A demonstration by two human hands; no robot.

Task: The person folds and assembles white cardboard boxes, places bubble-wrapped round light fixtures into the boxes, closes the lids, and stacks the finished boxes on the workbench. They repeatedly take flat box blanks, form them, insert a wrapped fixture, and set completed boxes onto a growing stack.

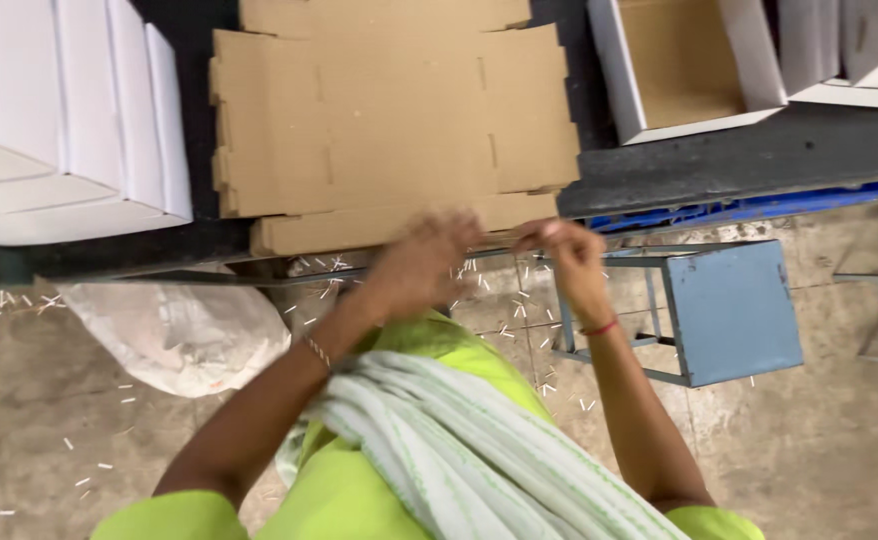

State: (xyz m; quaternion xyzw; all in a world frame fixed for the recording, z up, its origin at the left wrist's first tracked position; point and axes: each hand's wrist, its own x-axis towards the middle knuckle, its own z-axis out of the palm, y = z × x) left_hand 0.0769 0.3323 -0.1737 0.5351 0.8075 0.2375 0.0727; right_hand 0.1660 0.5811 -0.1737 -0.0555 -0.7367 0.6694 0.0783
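A flat brown cardboard box blank point(389, 120) lies on the dark table point(719, 160), its near flap hanging over the table's front edge. My left hand point(424, 262) is blurred and sits at that near flap, fingers curled on its edge. My right hand point(564, 255) is just to the right, fingertips pinched at the same edge of the flap. A red thread is tied round my right wrist and a thin bangle round my left. A green garment and a white striped cloth fill the bottom of the view.
Stacked white folded boxes point(69, 120) stand at the left. An open white box with a brown inside point(679, 65) sits at the back right. A blue metal stool point(729, 310) stands under the table's right. A white plastic bag point(174, 330) and small paper scraps lie on the floor.
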